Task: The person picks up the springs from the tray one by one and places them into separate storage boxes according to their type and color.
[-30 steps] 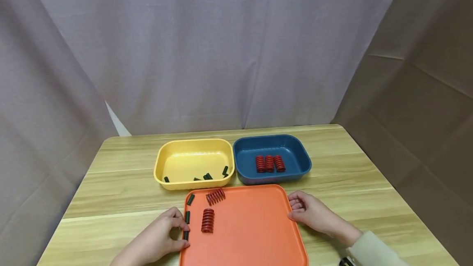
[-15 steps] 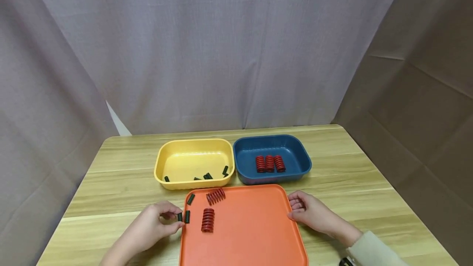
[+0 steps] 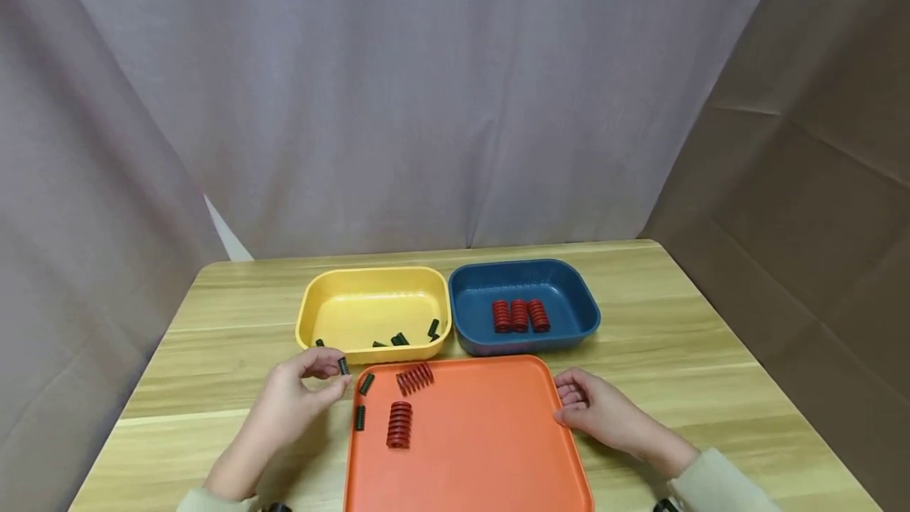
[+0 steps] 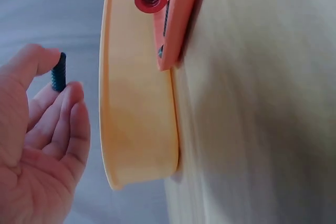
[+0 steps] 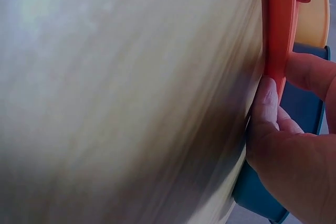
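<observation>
Between thumb and fingertips my left hand (image 3: 295, 393) pinches a small dark green spring (image 4: 59, 72), raised near the front left of the yellow bin (image 3: 373, 356). My right hand (image 3: 604, 413) holds the right rim of the orange tray (image 3: 490, 433), thumb on top and fingers at the outer side, as the right wrist view shows. On the tray's left part lie two small dark springs, an upper one (image 3: 366, 384) and a lower one (image 3: 359, 418). Two red springs, one tilted (image 3: 415, 378) and one lengthwise (image 3: 400, 424), lie beside them.
Several small dark springs (image 3: 400, 339) lie inside the yellow bin. To its right, touching it, stands a blue bin (image 3: 469, 344) with three red springs (image 3: 519, 315). Both bins stand behind the tray on the wooden table (image 3: 682, 354). Curtains rise behind the table.
My left hand has picked the small dark spring off the tray's left edge and carried it up and away toward the yellow bin. My right hand stays at the tray's rim.
</observation>
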`<state>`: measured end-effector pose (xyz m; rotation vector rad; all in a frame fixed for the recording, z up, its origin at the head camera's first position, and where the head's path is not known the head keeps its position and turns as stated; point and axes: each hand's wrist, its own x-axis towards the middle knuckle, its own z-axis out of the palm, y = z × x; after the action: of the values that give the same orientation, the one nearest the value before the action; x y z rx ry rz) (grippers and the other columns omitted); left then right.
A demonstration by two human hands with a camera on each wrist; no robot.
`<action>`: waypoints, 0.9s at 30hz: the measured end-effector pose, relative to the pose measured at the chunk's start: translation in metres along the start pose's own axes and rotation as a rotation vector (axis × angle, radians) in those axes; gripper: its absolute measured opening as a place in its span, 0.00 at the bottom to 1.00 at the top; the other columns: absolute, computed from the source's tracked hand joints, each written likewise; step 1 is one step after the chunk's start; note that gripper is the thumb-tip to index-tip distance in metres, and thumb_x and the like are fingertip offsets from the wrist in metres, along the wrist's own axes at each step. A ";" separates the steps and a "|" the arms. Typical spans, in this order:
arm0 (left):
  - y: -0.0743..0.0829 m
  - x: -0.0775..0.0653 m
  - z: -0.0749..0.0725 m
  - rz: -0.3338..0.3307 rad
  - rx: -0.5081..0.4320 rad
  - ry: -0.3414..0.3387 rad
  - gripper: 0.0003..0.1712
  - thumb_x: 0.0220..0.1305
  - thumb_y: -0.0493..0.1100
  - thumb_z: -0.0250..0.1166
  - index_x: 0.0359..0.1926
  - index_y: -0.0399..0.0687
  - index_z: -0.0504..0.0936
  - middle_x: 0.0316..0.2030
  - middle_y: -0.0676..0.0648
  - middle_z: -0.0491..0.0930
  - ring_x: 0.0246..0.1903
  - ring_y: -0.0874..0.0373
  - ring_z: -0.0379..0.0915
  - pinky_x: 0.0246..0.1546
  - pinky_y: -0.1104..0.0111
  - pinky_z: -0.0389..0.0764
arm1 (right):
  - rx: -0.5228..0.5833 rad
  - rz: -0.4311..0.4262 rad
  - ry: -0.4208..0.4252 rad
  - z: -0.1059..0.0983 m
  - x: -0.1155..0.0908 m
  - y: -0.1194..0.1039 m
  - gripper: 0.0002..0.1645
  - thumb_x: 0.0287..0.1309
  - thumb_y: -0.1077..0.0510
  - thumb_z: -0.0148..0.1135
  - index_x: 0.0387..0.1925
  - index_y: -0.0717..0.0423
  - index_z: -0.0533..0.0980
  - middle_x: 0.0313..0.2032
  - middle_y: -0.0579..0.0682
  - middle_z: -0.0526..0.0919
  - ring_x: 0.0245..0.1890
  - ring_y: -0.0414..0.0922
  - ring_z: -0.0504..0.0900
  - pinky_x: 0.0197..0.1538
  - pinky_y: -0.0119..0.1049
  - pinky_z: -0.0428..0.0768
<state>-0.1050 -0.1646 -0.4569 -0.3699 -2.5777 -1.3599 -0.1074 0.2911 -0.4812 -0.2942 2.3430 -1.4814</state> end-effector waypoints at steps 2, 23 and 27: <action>-0.001 0.006 0.000 0.014 0.028 0.030 0.16 0.54 0.41 0.74 0.44 0.43 0.83 0.33 0.54 0.82 0.36 0.58 0.78 0.41 0.58 0.83 | 0.000 -0.007 0.004 0.000 0.000 0.000 0.25 0.55 0.66 0.66 0.52 0.71 0.68 0.42 0.57 0.75 0.40 0.47 0.74 0.39 0.30 0.79; -0.016 0.038 -0.004 0.028 0.237 0.039 0.22 0.61 0.49 0.69 0.51 0.40 0.82 0.42 0.41 0.82 0.42 0.48 0.76 0.40 0.55 0.82 | 0.029 0.005 -0.002 0.001 -0.001 -0.001 0.26 0.55 0.65 0.68 0.52 0.70 0.68 0.41 0.56 0.75 0.39 0.46 0.73 0.39 0.30 0.79; -0.021 0.043 -0.001 0.030 0.259 0.033 0.22 0.60 0.48 0.69 0.52 0.40 0.82 0.42 0.42 0.82 0.42 0.48 0.76 0.39 0.55 0.82 | 0.021 0.009 -0.002 0.000 -0.001 -0.001 0.25 0.55 0.65 0.67 0.51 0.70 0.68 0.41 0.56 0.74 0.39 0.45 0.73 0.39 0.30 0.79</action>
<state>-0.1523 -0.1715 -0.4595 -0.3375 -2.6642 -0.9958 -0.1069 0.2910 -0.4798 -0.2784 2.3232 -1.4995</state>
